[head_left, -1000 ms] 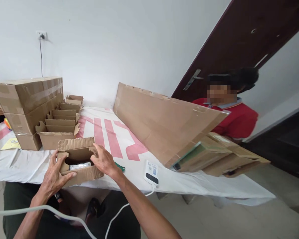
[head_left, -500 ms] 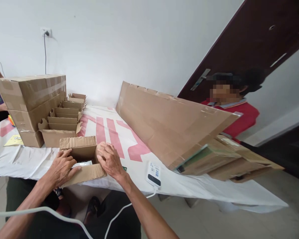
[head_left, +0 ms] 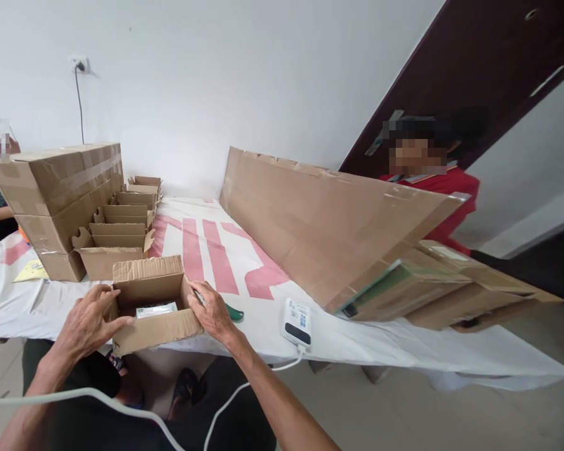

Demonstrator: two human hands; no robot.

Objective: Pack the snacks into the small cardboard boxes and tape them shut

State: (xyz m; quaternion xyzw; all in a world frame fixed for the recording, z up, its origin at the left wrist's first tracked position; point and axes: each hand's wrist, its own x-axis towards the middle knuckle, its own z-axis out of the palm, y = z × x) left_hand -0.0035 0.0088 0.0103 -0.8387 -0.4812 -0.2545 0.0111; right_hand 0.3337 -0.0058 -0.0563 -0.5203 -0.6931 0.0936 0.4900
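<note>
At the table's front edge sits a small open cardboard box (head_left: pixel 157 332), its flaps standing up and its front flap leaning toward me. Inside lies a white item with printed labels (head_left: pixel 156 310), partly hidden by the front flap. My left hand (head_left: pixel 87 319) grips the box's left side, thumb on the top of the front flap. On the opposite side, my right hand (head_left: pixel 212 310) is closed around the right wall, its thumb near the inner edge. Just beyond the right fingers a green curved object (head_left: pixel 235 312) lies on the cloth; part of it is hidden.
Taped cartons (head_left: pixel 59 188) are stacked at the left, beside a row of open boxes (head_left: pixel 113 257). A white device (head_left: pixel 297 322) with a cable lies right of my hand. A large cardboard panel (head_left: pixel 319 225) and more cartons (head_left: pixel 418 294) stand right. Two people are nearby.
My left hand has shifted outward from the front flap toward the box's left side. The box opening and the white item show more. My view has turned slightly.
</note>
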